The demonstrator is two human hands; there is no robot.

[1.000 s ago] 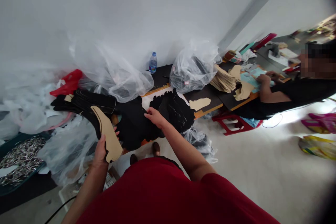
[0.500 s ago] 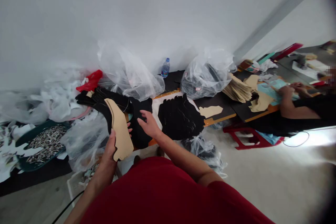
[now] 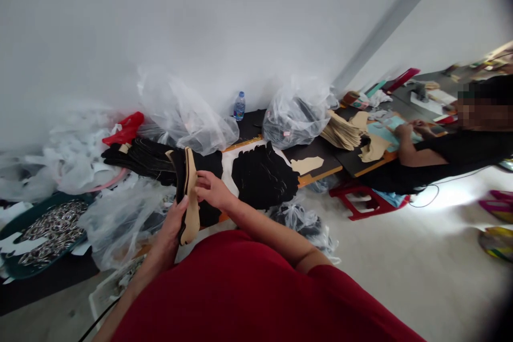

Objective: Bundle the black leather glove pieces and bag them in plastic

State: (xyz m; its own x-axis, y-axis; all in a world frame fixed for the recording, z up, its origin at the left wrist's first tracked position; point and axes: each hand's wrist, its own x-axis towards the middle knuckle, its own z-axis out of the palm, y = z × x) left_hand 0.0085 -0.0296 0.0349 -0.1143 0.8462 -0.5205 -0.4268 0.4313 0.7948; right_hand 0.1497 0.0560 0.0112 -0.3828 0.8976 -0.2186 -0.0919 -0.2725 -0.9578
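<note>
The left hand [image 3: 173, 223] is closed around the lower end of a tan pattern piece [image 3: 193, 208], held edge-up against a bundle of black cut pieces [image 3: 179, 170] just above the near edge of the tabletop [image 3: 320, 148]. The right hand [image 3: 211, 192] pinches the tan pattern piece's edge midway with curled fingers. A fanned pile of black pieces [image 3: 263, 176] lies just beside it, with a clear plastic bag [image 3: 295, 112] and a water bottle [image 3: 239, 106] behind.

Tan template [image 3: 191, 200]; black cut pieces [image 3: 264, 176]; red shirt [image 3: 256, 294].
</note>
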